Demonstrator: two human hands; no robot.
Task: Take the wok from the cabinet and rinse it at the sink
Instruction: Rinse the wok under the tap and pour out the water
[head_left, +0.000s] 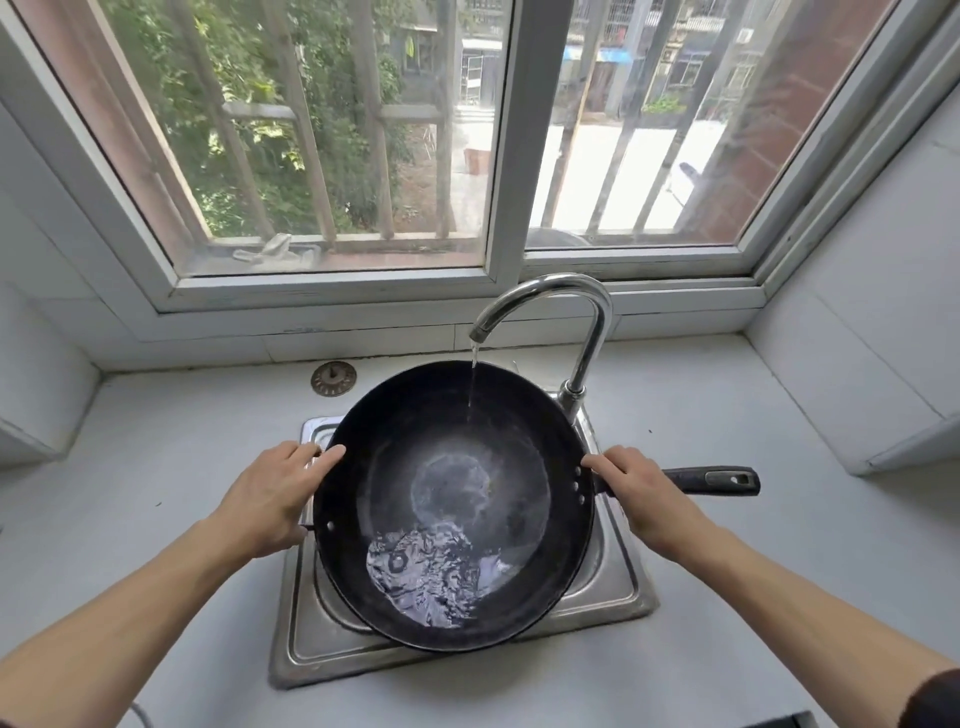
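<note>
A black wok (452, 441) is held over the steel sink (613, 582), tilted toward me. Water has pooled at its near side. My left hand (270, 499) grips the wok's left rim, where a small side handle is hidden under the fingers. My right hand (639, 499) holds the base of the long black handle (717, 480), which points right. A thin stream of water falls from the curved chrome faucet (566, 296) into the far side of the wok.
The sink is set in a pale countertop (156, 509). A round metal sink strainer (333, 378) lies on the counter behind the sink, left of the faucet. A barred window (498, 156) rises just behind. White tiled walls close in on both sides.
</note>
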